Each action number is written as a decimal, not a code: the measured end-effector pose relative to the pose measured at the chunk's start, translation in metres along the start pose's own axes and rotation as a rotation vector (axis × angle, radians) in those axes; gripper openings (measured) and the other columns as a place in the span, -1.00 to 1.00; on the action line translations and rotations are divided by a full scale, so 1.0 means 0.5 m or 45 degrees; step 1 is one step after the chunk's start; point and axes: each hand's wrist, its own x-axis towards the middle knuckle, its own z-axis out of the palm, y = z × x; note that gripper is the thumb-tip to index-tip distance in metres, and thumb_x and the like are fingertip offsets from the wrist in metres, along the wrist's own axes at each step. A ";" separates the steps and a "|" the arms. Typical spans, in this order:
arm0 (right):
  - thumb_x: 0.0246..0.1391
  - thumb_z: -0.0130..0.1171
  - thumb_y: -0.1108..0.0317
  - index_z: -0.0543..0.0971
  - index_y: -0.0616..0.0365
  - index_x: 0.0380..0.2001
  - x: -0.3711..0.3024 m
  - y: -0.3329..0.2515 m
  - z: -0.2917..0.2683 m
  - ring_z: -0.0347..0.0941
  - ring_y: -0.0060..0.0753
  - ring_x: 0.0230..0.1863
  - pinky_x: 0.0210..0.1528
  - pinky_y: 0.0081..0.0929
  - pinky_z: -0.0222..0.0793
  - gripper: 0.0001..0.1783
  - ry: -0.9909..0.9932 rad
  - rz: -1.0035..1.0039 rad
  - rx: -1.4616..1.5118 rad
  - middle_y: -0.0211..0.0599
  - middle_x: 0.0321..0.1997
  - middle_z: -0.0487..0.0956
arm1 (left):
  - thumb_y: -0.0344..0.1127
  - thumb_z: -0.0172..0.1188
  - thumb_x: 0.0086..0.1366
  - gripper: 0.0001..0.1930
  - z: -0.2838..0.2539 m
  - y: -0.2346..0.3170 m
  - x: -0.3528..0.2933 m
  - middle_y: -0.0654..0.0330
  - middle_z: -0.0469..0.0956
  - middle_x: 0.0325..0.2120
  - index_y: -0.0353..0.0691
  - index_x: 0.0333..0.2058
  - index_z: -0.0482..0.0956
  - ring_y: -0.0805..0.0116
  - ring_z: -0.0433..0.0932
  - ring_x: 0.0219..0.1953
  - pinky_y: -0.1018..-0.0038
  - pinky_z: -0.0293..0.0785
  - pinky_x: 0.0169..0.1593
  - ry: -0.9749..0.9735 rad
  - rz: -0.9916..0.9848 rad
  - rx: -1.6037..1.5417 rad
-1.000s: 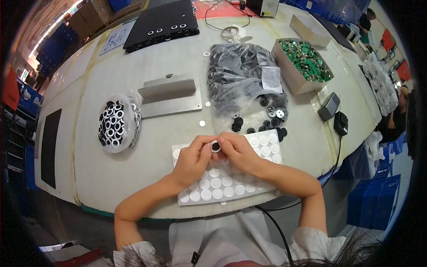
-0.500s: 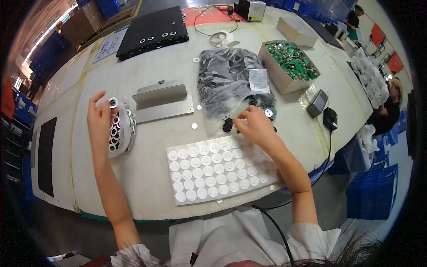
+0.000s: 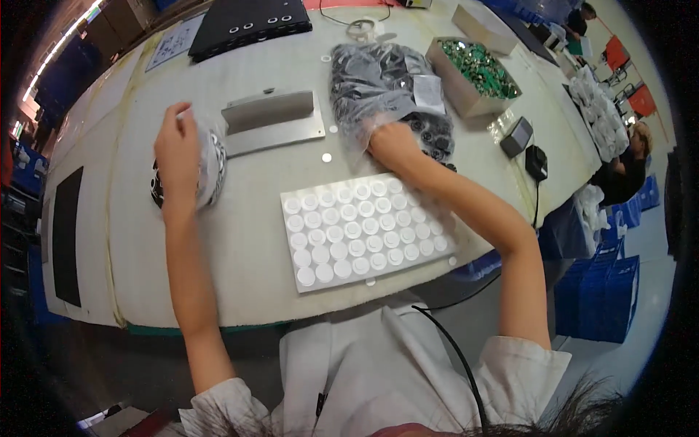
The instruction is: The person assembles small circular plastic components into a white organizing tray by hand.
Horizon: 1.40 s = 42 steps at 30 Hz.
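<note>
My left hand [image 3: 177, 149] is over a clear plastic bag [image 3: 212, 167] of black and white rings. Its fingers are curled together at the bag's far side, and whatever is between them is hidden. At the near opening of a large clear bag [image 3: 375, 73] full of black round parts is my right hand [image 3: 395, 146]. The plastic and the hand itself cover its fingertips. Several black parts [image 3: 435, 138] lie just right of that hand. Closer to me sits a white board [image 3: 290, 280] bearing rows of round white discs [image 3: 357, 247].
Between the two bags stands a metal angle fixture [image 3: 273, 135]. Loose white discs [image 3: 326, 157] lie nearby. A box of green circuit boards [image 3: 477, 73], a small black device [image 3: 516, 137] and a black adapter [image 3: 536, 162] are at right; a black panel [image 3: 247, 25] is at the back.
My right hand has moved from the loose black parts into the large bag's opening. My left hand's fingers have curled in, covering the ring that showed beside them. The whole view has shifted.
</note>
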 end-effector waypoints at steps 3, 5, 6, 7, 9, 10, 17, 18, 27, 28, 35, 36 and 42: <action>-0.10 0.01 0.31 0.49 0.17 -0.51 0.007 -0.004 -0.008 0.51 -0.15 -0.46 -0.44 -0.27 0.40 -0.83 0.165 -0.095 -0.002 -0.15 -0.52 0.54 | -0.32 -0.05 0.26 -0.80 0.027 0.042 -0.044 0.03 0.52 -0.50 -0.29 -0.25 0.46 0.19 0.48 -0.49 0.41 0.38 -0.34 -0.171 0.348 -0.133; -0.01 -0.03 0.27 0.49 0.19 -0.53 -0.005 -0.008 -0.019 0.49 -0.06 -0.42 -0.40 -0.19 0.40 -0.78 0.179 -0.073 0.101 -0.07 -0.48 0.53 | -0.36 -0.04 0.24 -0.83 0.039 0.067 -0.093 0.06 0.50 -0.49 -0.30 -0.27 0.47 0.28 0.45 -0.50 0.46 0.37 -0.35 -0.445 0.416 -0.215; -0.01 -0.03 0.27 0.49 0.19 -0.53 -0.013 -0.003 -0.022 0.49 -0.06 -0.42 -0.40 -0.19 0.40 -0.78 0.171 -0.067 0.104 -0.07 -0.48 0.53 | -0.40 -0.02 0.22 -0.84 0.043 0.080 -0.127 0.10 0.47 -0.48 -0.31 -0.27 0.47 0.39 0.41 -0.51 0.51 0.35 -0.37 -0.616 0.415 -0.275; 0.03 -0.05 0.25 0.49 0.20 -0.51 -0.020 0.004 -0.026 0.48 -0.02 -0.41 -0.37 -0.17 0.38 -0.75 0.144 0.045 0.222 -0.06 -0.46 0.53 | -0.42 -0.01 0.19 -0.84 0.051 0.080 -0.158 0.07 0.47 -0.46 -0.31 -0.28 0.48 0.33 0.43 -0.48 0.48 0.36 -0.34 -0.790 0.573 -0.327; 0.12 -0.09 0.17 0.49 0.20 -0.44 -0.034 0.028 -0.038 0.43 0.09 -0.37 -0.33 -0.12 0.34 -0.69 0.221 0.187 0.585 0.00 -0.41 0.52 | -0.45 0.01 0.14 -0.84 0.064 0.080 -0.217 0.05 0.46 -0.42 -0.30 -0.30 0.48 0.22 0.45 -0.40 0.42 0.38 -0.29 -1.078 0.862 -0.375; 0.12 -0.06 0.14 0.49 0.24 -0.44 -0.041 0.021 -0.053 0.47 -0.08 -0.44 -0.37 -0.21 0.35 -0.65 0.306 0.290 0.696 -0.05 -0.47 0.52 | -0.46 0.02 0.11 -0.84 0.062 0.071 -0.239 0.06 0.45 -0.40 -0.29 -0.30 0.49 0.16 0.44 -0.35 0.39 0.39 -0.26 -1.188 0.985 -0.371; 0.08 -0.05 0.27 0.36 0.17 -0.33 -0.092 0.091 -0.099 0.35 -0.44 -0.55 -0.52 -0.55 0.33 -0.81 -0.224 0.995 2.749 -0.28 -0.44 0.46 | -0.46 0.05 0.08 -0.86 0.071 0.046 -0.302 0.07 0.41 -0.39 -0.29 -0.33 0.47 0.13 0.40 -0.27 0.37 0.38 -0.23 -1.304 0.987 -0.234; 0.07 -0.07 0.32 0.32 0.16 -0.30 -0.095 0.080 -0.103 0.35 -0.42 -0.52 -0.52 -0.59 0.33 -0.83 -0.342 0.966 3.021 -0.25 -0.40 0.45 | -0.46 0.06 0.08 -0.87 0.077 0.044 -0.307 0.07 0.40 -0.39 -0.29 -0.35 0.46 0.14 0.40 -0.28 0.37 0.37 -0.22 -1.269 0.948 -0.264; 0.19 -0.10 0.09 0.43 0.25 -0.41 -0.061 -0.096 -0.144 0.19 -0.64 -0.70 -0.73 -0.66 0.04 -0.62 -0.869 0.216 2.629 -0.40 -0.67 0.37 | -0.44 0.02 0.19 -0.92 0.074 0.025 -0.303 0.15 0.38 -0.40 -0.28 -0.33 0.38 0.29 0.38 -0.32 0.45 0.34 -0.23 -1.221 0.679 -0.517; 0.19 -0.10 0.09 0.43 0.25 -0.41 -0.058 -0.106 -0.140 0.19 -0.64 -0.70 -0.73 -0.66 0.04 -0.62 -0.884 0.196 2.625 -0.40 -0.67 0.37 | -0.40 0.00 0.24 -0.90 0.073 0.024 -0.295 0.19 0.37 -0.42 -0.27 -0.29 0.35 0.37 0.38 -0.36 0.49 0.35 -0.26 -1.328 0.393 -0.649; 0.15 -0.03 0.06 0.52 0.17 -0.56 -0.077 -0.195 -0.105 0.19 -0.74 -0.69 -0.65 -0.68 0.10 -0.59 -0.695 0.168 1.889 -0.53 -0.73 0.37 | -0.33 -0.09 0.32 -0.90 0.081 0.015 -0.259 0.35 0.33 -0.48 -0.20 -0.25 0.28 0.68 0.24 -0.53 0.73 0.21 -0.47 -0.903 -0.375 -1.246; 0.15 -0.03 0.06 0.52 0.17 -0.56 -0.080 -0.202 -0.103 0.19 -0.74 -0.69 -0.65 -0.68 0.10 -0.59 -0.705 0.165 1.894 -0.53 -0.73 0.37 | -0.34 -0.08 0.31 -0.91 0.086 0.011 -0.262 0.35 0.32 -0.50 -0.20 -0.26 0.28 0.67 0.23 -0.54 0.72 0.19 -0.49 -0.931 -0.382 -1.279; 0.15 0.00 0.14 0.55 0.25 -0.44 -0.088 -0.217 -0.116 0.20 -0.72 -0.65 -0.60 -0.62 0.14 -0.64 -0.645 0.126 1.838 -0.50 -0.72 0.37 | -0.31 -0.09 0.32 -0.80 0.088 0.011 -0.263 0.38 0.31 -0.58 -0.25 -0.15 0.37 0.65 0.20 -0.57 0.69 0.17 -0.50 -1.070 -0.367 -1.217</action>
